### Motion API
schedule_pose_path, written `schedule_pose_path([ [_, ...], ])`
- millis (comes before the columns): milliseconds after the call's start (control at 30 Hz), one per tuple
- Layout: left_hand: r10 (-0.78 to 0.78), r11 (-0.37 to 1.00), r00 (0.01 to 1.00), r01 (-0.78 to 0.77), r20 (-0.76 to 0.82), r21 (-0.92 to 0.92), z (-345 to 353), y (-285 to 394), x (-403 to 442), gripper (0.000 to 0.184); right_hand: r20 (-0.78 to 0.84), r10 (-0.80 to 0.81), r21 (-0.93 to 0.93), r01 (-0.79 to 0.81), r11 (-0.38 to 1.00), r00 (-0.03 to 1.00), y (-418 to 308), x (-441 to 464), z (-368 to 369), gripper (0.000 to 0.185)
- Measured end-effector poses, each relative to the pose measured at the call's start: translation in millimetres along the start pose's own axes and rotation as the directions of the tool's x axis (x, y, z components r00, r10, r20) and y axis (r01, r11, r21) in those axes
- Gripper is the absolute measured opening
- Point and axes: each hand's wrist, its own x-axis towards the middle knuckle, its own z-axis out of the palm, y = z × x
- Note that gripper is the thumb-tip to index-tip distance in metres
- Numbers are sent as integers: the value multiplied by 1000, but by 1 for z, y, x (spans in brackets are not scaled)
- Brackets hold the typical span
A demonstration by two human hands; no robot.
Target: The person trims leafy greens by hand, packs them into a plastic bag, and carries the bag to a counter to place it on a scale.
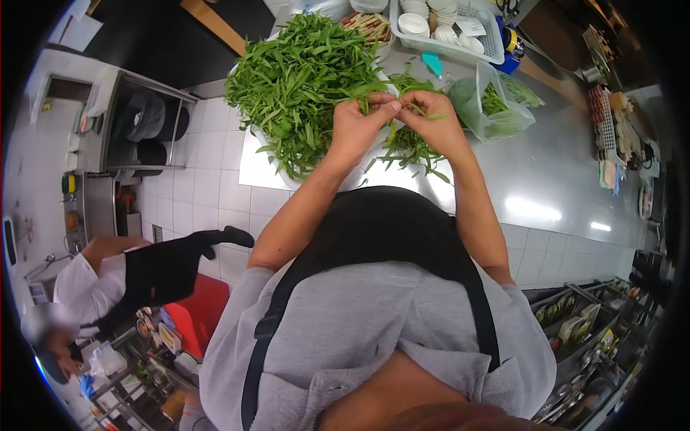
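Note:
My left hand (357, 128) and my right hand (436, 123) meet over the counter, thumbs and fingertips pinched together. Between them is a thin green stem with narrow leaves (375, 92), which looks like water spinach. A large heap of the same water spinach (305, 79) lies to the left, beside my left hand. Some loose leafy stems (411, 149) rest on the counter just below my hands. An open plastic bag (489, 108) with greens inside stands to the right of my right hand.
Behind the hands, a white basket (496, 54) carries stacked small dishes, with a teal object (432, 63) nearby. A container of reddish-and-pale pieces (368, 29) stands behind the heap. The steel counter (546, 169) extends right. A co-worker (108, 280) in a black apron is at lower left.

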Motion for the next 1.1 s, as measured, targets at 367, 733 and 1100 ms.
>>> schedule_pose_path([
  [367,-103,983,995,100,-10,-155,-4,-5,1,14,-9,201,326,-187,927,979,14,-6,0,19],
  [733,-63,988,994,50,-90,-147,0,-12,7,14,-202,181,213,-138,967,962,26,-10,1,20],
  [1100,-17,981,990,-10,-138,-193,6,-1,5,13,-179,-159,-201,122,972,971,-8,-16,1,29],
])
